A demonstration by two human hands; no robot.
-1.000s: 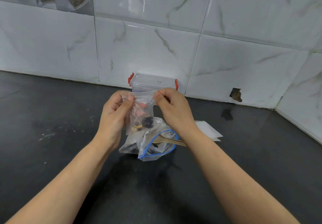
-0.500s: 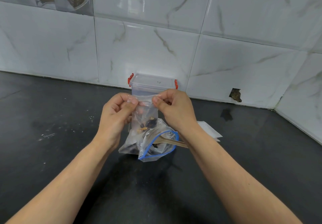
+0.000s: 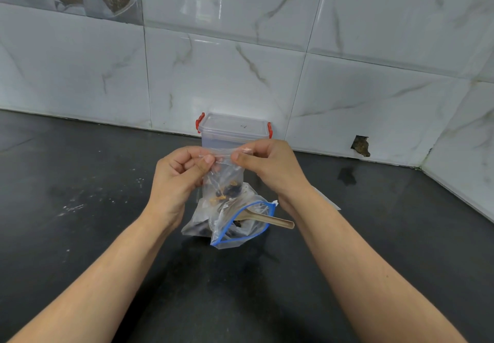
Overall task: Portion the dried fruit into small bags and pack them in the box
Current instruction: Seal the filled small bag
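I see both hands raised over the black countertop (image 3: 80,235), sharing one small clear zip bag (image 3: 223,179) between them. My left hand (image 3: 179,179) is curled, thumb pressed against the forefinger on the bag's top left corner; my right hand (image 3: 267,166) is curled the same way, thumb and forefinger pinching the top right end of the seal strip. The strip runs taut and level between the two pinches, and the bag hangs straight down from it, clear of the counter. A small clump of dried fruit (image 3: 227,190), dark pieces with a few orange-yellow ones, sits in the bottom of the small bag. Whether the seal is fully pressed along its length I cannot tell.

Directly below the hanging bag, a larger zip bag (image 3: 235,225) with a blue rim lies on the counter, its mouth gaping toward me. A wooden spoon (image 3: 270,219) rests in that mouth, its handle sticking out to the right. Dark fruit shows through the plastic.

Behind the hands, against the marble-look tiled wall (image 3: 240,75), stands a clear plastic box (image 3: 232,131) with red clips on both sides, its lid on. A few flat white sheets (image 3: 327,201) peek out from behind my right wrist; I cannot tell what they are.
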